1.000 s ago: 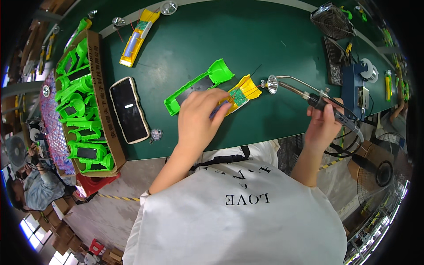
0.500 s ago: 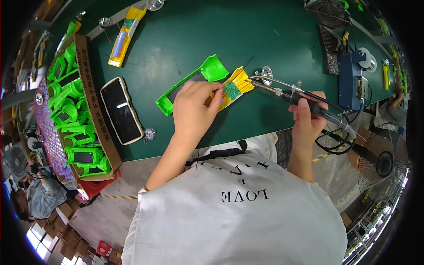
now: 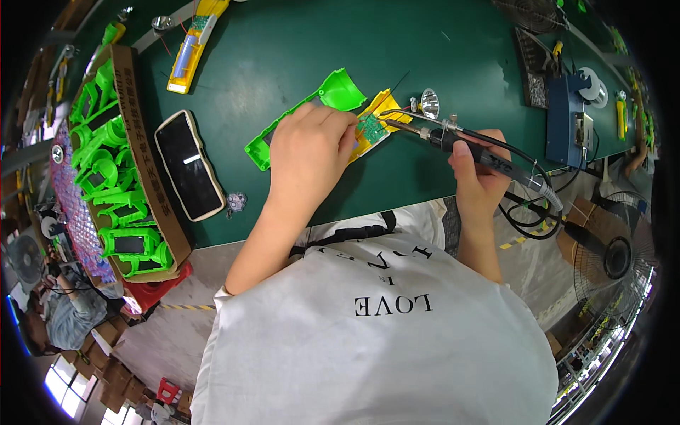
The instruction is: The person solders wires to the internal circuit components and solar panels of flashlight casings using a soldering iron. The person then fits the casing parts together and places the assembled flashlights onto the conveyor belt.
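Note:
My right hand (image 3: 478, 170) grips a soldering iron (image 3: 471, 147) with a thin metal guide tube alongside. Its tip reaches over a small green circuit board (image 3: 372, 129) in a yellow plastic housing (image 3: 382, 106). From the left, my left hand (image 3: 312, 145) bends over the board, thumb and forefinger pinched at its left edge on what looks like a thin wire. That hand partly hides the yellow housing and a green plastic shell (image 3: 341, 91) lying behind it. A round lamp reflector (image 3: 428, 103) lies just beyond the iron's tip.
At left, a cardboard box (image 3: 152, 156) holds several green shells, beside a phone (image 3: 190, 164) in a pale case. Another yellow housing (image 3: 185, 60) with a battery lies far left. A blue soldering station (image 3: 563, 124) stands right; a black cable hangs below the iron.
The soldering iron has moved left, its tip going from the yellow housing's end to the circuit board. My left hand stays pinched at the board's edge. The whole view has shifted slightly.

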A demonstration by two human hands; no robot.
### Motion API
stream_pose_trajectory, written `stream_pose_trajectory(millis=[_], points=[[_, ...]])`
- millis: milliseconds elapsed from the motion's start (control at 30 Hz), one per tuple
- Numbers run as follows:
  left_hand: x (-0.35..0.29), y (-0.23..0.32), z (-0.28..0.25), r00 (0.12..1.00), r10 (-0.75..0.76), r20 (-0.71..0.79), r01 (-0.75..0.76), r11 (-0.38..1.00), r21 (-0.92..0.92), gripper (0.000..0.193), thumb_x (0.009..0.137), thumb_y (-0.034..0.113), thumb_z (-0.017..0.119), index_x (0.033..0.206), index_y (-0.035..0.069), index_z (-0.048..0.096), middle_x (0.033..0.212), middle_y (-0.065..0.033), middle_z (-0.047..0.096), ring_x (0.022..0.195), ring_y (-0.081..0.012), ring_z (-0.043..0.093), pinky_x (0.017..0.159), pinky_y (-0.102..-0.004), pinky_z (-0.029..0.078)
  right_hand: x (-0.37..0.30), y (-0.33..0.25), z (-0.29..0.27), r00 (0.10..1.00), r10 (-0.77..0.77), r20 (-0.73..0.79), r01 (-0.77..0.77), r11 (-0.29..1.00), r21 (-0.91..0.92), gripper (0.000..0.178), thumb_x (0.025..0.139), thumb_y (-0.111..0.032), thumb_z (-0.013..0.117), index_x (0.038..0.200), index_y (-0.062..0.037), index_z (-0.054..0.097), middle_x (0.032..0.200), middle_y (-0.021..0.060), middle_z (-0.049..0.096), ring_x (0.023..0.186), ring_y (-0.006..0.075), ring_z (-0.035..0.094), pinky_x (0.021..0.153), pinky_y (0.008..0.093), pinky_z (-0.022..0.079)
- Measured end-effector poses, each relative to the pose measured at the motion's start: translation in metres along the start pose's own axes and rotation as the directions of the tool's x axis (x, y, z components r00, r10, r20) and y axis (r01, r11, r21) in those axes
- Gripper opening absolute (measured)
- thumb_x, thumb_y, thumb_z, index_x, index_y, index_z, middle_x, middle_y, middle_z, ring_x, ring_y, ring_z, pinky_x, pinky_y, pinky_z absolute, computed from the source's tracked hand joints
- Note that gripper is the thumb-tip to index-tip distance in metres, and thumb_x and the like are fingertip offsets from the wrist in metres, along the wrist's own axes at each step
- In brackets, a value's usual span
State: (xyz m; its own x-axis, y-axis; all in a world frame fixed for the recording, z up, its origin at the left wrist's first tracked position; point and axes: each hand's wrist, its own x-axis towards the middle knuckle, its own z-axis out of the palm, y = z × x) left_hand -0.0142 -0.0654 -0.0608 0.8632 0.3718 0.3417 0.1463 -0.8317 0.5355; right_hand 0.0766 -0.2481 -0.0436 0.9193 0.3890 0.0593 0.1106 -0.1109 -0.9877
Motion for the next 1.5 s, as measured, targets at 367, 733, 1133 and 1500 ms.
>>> stream_pose_trajectory(millis=[367,733,1133,1500], points=[[0.011,-0.002,-0.004,0.985,0.025,0.171,-0.034,0.998,0.048,0.005,0.066,0.008,0.061,0.070,0.006,0.062,0.067,-0.0051,0.059,0.067,-0.0220,0.055,0.060,-0.0333,0.044,-0.001,-0.002,0.007,0.999,-0.032,0.024,0.032,0.999,-0.008,0.012,0.074,-0.001,0.062,0.084,0.0006,0.055,0.079,0.0026,0.053,0.072,0.0074,0.051,0.065,0.0197,0.041],[0.011,-0.002,-0.001,0.983,0.023,0.182,-0.036,0.997,0.066,0.005,0.066,0.009,0.061,0.069,0.006,0.063,0.068,-0.0052,0.060,0.067,-0.0220,0.055,0.061,-0.0336,0.044,0.001,-0.001,0.009,0.997,-0.052,0.058,0.053,0.999,-0.006,0.010,0.075,-0.001,0.062,0.083,0.0013,0.056,0.078,0.0025,0.054,0.071,0.0069,0.050,0.063,0.0189,0.041],[0.010,-0.003,0.000,0.986,0.028,0.165,-0.042,0.996,0.082,0.004,0.066,0.009,0.062,0.069,0.006,0.062,0.068,-0.0046,0.060,0.066,-0.0215,0.055,0.060,-0.0335,0.044,0.002,-0.001,0.011,0.995,-0.072,0.074,0.074,0.997,-0.015,0.009,0.075,-0.001,0.062,0.082,0.0014,0.058,0.077,0.0031,0.054,0.071,0.0074,0.050,0.062,0.0189,0.039],[0.009,-0.003,0.000,0.986,0.016,0.168,-0.031,0.996,0.088,0.004,0.066,0.009,0.062,0.070,0.007,0.062,0.068,-0.0046,0.060,0.067,-0.0214,0.055,0.060,-0.0335,0.044,0.003,-0.009,0.015,0.984,-0.149,0.093,0.160,0.980,-0.118,0.011,0.075,-0.003,0.063,0.081,0.0012,0.057,0.074,0.0018,0.053,0.065,0.0052,0.049,0.055,0.0175,0.038]])
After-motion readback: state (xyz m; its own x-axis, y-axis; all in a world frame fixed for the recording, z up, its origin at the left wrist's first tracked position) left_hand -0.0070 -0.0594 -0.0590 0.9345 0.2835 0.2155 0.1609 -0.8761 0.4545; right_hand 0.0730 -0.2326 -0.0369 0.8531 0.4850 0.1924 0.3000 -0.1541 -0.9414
